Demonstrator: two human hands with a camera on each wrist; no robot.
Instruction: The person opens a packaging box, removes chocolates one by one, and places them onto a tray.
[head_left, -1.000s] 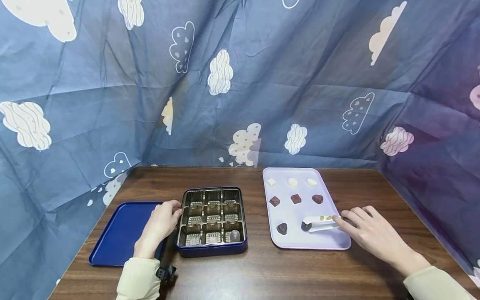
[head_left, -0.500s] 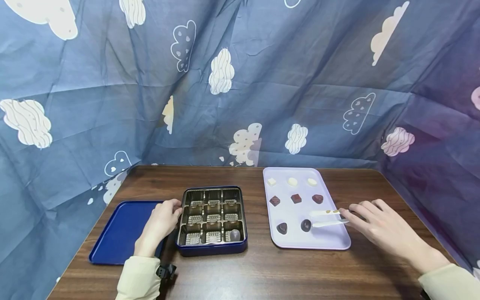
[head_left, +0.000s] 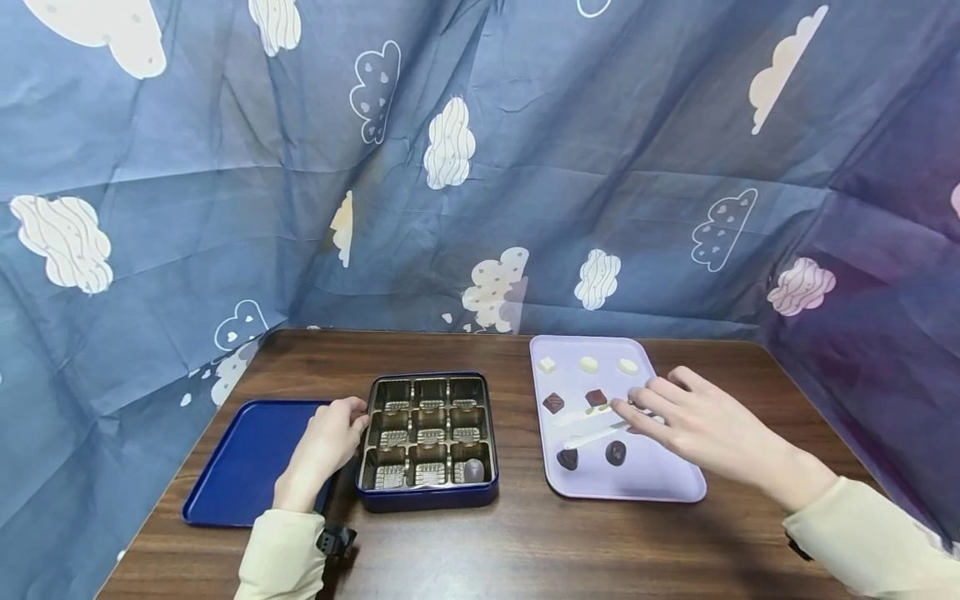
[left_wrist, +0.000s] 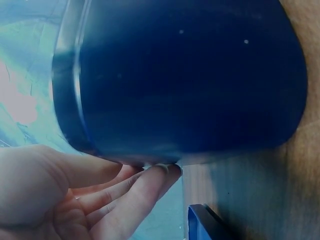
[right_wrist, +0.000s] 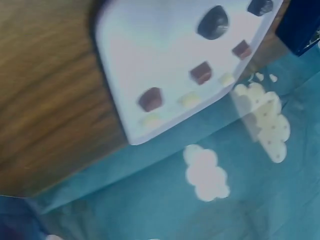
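My right hand [head_left: 693,421] holds a pair of white tongs [head_left: 592,437] with gold marks, their arms spread. The tips hover around the back of a dark chocolate [head_left: 568,459] at the tray's front left; contact is unclear. Another dark chocolate [head_left: 616,452] lies to its right. My left hand [head_left: 324,446] touches the left side of a blue tin [head_left: 427,500] with relaxed fingers; in the left wrist view thumb and fingertips [left_wrist: 155,172] meet its wall. The tin has a gold divided insert, with one dark chocolate [head_left: 474,471] in the front right compartment.
The lilac tray [head_left: 660,487] also bears white chocolates [head_left: 588,364] in the back row and reddish-brown ones [head_left: 553,403] in the middle, partly behind my right hand. A blue lid [head_left: 240,467] lies left of the tin. A cloud-patterned curtain [head_left: 405,217] hangs behind the table.
My right hand first drew the tongs back right from the right dark chocolate, then moved them left and slightly back to the left one. The left hand stays at the tin.
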